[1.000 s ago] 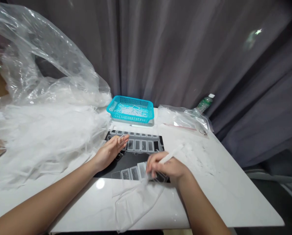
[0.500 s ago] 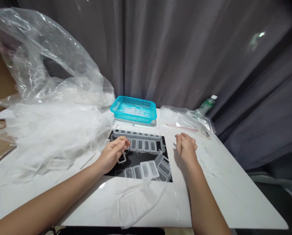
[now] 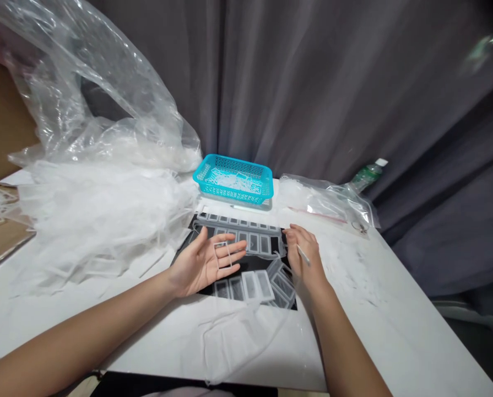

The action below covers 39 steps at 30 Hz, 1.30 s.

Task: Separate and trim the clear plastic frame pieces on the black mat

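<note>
My left hand [image 3: 207, 259] is turned palm up with its fingers spread. A small white rectangular frame [image 3: 223, 257] lies across those fingers. Curled at the right edge of the black mat [image 3: 250, 267], my right hand [image 3: 304, 251] grips a thin stick-like tool [image 3: 303, 255]; its kind is not clear. On the mat, translucent strips of rectangular compartments [image 3: 258, 243] lie in rows behind the left hand, which partly covers them. Nearer me, more frosted rectangular pieces [image 3: 258, 285] overlap, some of them tilted.
Left of the mat is a large heap of white pieces [image 3: 101, 215] under a clear plastic bag [image 3: 118, 88]. A blue basket [image 3: 233, 193] stands at the back. Clear bags [image 3: 320, 205] and a green bottle [image 3: 368, 175] lie back right. A translucent sheet [image 3: 233, 344] lies in front.
My left hand has opened from a pinch and turned palm up, the white frame now lying on its fingers. My right hand has come slightly left, toward the mat. The view has shifted a little.
</note>
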Each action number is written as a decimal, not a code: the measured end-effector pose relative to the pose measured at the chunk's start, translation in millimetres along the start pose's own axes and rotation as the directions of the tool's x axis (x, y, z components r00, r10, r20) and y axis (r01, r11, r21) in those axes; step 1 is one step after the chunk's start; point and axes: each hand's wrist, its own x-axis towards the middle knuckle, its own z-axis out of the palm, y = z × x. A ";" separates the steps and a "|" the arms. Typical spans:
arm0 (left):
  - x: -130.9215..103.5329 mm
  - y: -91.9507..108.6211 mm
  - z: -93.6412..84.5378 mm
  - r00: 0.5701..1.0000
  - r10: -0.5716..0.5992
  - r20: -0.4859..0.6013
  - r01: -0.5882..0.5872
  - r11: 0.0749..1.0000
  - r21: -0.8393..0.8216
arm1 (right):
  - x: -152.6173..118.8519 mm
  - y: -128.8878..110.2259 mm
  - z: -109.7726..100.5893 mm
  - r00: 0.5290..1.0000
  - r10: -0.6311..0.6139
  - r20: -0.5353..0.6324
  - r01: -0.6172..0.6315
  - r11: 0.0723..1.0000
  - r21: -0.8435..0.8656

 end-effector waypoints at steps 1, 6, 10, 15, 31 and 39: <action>-0.6 0.7 -0.1 1.000 -0.023 0.020 0.023 1.000 -0.010 | 0.3 0.2 0.0 1.000 0.003 -0.002 -0.003 1.000 0.003; -3.8 6.4 1.3 0.991 -0.089 0.099 0.095 0.994 -0.051 | 0.8 0.9 0.4 1.000 -0.001 0.016 0.001 1.000 0.005; -6.6 8.4 2.9 0.985 -0.096 0.140 0.107 0.992 -0.070 | 0.3 1.3 1.3 1.000 -0.005 0.023 0.005 1.000 0.014; -8.0 8.1 4.7 0.972 -0.108 0.209 0.130 0.986 -0.099 | 0.6 1.5 2.2 1.000 -0.006 0.019 0.005 1.000 0.016; -8.4 8.2 -1.2 0.943 0.005 0.332 0.068 0.975 -0.210 | 0.4 7.5 3.6 0.998 -0.030 0.052 0.031 0.999 -0.017; -3.2 6.8 1.9 0.981 0.012 0.196 0.020 0.987 -0.161 | 0.4 10.5 5.4 0.998 -0.046 0.049 0.047 0.999 -0.015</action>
